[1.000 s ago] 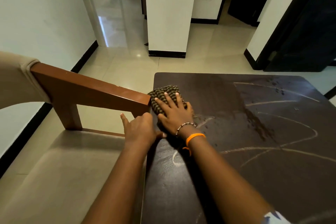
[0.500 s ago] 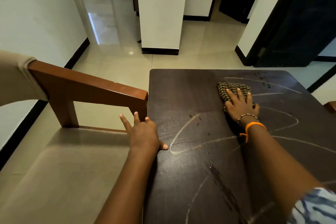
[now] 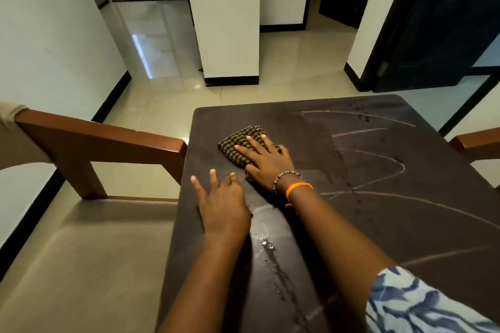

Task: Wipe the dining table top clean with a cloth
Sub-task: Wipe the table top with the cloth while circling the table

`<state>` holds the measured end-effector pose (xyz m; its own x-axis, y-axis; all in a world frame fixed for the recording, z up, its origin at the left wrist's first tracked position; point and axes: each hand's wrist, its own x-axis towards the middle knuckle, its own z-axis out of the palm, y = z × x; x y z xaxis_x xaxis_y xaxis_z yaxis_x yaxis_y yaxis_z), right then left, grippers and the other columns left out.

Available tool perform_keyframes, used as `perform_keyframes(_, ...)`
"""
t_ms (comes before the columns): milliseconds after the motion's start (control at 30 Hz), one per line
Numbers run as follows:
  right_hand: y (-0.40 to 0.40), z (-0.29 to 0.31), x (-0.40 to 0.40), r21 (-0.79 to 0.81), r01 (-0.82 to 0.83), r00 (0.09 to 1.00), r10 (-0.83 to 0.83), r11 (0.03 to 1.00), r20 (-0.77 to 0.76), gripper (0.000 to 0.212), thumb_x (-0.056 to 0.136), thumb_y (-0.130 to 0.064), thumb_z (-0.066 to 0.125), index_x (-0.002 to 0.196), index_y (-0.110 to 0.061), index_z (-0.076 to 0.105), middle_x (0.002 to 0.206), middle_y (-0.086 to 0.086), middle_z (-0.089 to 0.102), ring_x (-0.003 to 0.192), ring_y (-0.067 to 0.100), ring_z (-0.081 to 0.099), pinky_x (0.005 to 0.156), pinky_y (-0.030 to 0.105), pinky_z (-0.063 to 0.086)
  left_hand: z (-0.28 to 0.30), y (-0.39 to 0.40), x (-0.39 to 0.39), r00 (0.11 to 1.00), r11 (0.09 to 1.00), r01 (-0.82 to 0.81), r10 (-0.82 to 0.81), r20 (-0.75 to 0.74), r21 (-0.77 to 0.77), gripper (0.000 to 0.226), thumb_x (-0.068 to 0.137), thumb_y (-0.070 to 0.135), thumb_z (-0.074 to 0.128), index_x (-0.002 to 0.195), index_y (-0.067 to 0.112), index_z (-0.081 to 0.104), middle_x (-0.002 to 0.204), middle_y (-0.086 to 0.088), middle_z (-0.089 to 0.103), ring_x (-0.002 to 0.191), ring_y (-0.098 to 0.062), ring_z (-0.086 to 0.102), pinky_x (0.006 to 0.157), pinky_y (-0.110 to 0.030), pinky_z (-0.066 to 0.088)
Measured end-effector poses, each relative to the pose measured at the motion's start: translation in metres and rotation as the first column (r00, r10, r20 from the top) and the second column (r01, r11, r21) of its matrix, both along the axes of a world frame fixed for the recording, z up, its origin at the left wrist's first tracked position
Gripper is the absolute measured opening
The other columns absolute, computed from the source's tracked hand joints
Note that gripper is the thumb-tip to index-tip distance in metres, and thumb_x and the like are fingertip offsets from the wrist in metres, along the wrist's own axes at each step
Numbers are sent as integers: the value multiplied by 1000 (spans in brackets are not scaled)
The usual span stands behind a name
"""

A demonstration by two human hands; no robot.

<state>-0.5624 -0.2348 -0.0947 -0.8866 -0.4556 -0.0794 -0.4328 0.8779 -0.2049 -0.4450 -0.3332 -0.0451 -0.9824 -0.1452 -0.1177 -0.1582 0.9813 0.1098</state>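
Observation:
The dark brown dining table top (image 3: 378, 224) fills the lower right of the view, streaked with pale curved smear lines and wet drops. A checked brown and tan cloth (image 3: 238, 143) lies folded on its far left part. My right hand (image 3: 266, 161) presses flat on the cloth with fingers spread straight. My left hand (image 3: 221, 203) rests flat on the table near its left edge, just in front of the cloth, fingers spread.
A wooden chair arm (image 3: 108, 140) and its beige seat (image 3: 81, 265) stand against the table's left edge. Another chair arm (image 3: 479, 143) shows at the right edge. Beyond are a tiled floor, a white pillar (image 3: 227, 21) and a dark door (image 3: 446, 21).
My right hand has swept the cloth from the table's far right back to the far left. My left hand has shifted from the table's left edge onto the top.

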Motion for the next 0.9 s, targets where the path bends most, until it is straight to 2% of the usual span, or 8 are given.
perform_keyframes(200, 184, 5, -16, 22, 303, 952, -302, 953, -46, 53, 97, -34, 33, 146, -44, 14, 159, -8, 6, 146, 22, 2, 111, 49, 17, 8, 84, -50, 988, 987, 144, -147, 48, 66, 89, 75, 56, 63, 144, 13, 27, 150, -6, 34, 146, -28, -6, 108, -58, -16)
perform_keyframes(333, 301, 7, -21, 41, 557, 830, -556, 829, -34, 53, 98, -34, 31, 146, -42, 12, 159, -5, 6, 146, 25, 3, 112, 54, 15, 5, 120, -69, 975, 983, 180, -172, 141, -41, 85, 68, 59, 68, 135, 15, 42, 146, -4, 39, 145, -30, -7, 107, -60, -17)
perform_keyframes(400, 326, 8, -22, 33, 654, 756, -654, 755, -22, 52, 98, -36, 29, 147, -40, 14, 159, -3, 6, 146, 26, 2, 113, 53, 12, 2, 125, -71, 978, 982, 161, -146, 146, -96, 77, 66, 60, 69, 126, 16, 51, 143, -2, 42, 145, -31, -3, 107, -61, -15)
perform_keyframes(500, 310, 4, -31, 3, 731, 682, -731, 682, -6, 52, 98, -39, 29, 148, -39, 14, 160, -2, 4, 146, 28, -3, 113, 53, 6, -3, 126, -72, 981, 978, 163, -147, 124, -132, 83, 65, 60, 68, 131, 17, 47, 144, -1, 42, 145, -31, 0, 108, -60, -14)
perform_keyframes(567, 273, 2, -41, -4, 673, 739, -673, 739, -22, 53, 97, -40, 30, 148, -39, 14, 160, -2, 3, 146, 30, -4, 113, 56, 6, -3, 127, -72, 981, 974, 170, -153, 117, -148, 84, 64, 59, 69, 133, 17, 45, 144, 0, 42, 145, -31, 0, 108, -60, -15)
perform_keyframes(700, 169, 2, -65, -22, 308, 951, -308, 951, -10, 53, 96, -40, 33, 146, -41, 16, 160, -4, 3, 146, 29, -4, 113, 56, 5, -1, 131, -75, 980, 969, 172, -150, 131, -180, 82, 67, 56, 70, 134, 17, 44, 145, 0, 41, 145, -31, 1, 109, -59, -14)
perform_keyframes(800, 124, 2, -69, -9, 54, 997, -54, 998, 50, 50, 97, -41, 30, 145, -44, 17, 160, -6, 3, 146, 27, -5, 113, 55, 4, 1, 132, -75, 975, 965, 178, -146, 170, -194, 82, 70, 53, 70, 137, 17, 40, 148, -1, 37, 145, -31, 0, 109, -60, -13)
perform_keyframes(900, 148, 5, -82, -1, -31, 998, 31, 1000, 48, 50, 97, -39, 29, 145, -44, 15, 159, -7, 5, 146, 24, -3, 112, 54, 7, 10, 135, -83, 960, 978, 144, -100, 260, -152, 77, 68, 54, 71, 132, 19, 46, 147, -3, 39, 145, -33, -2, 109, -62, -11)
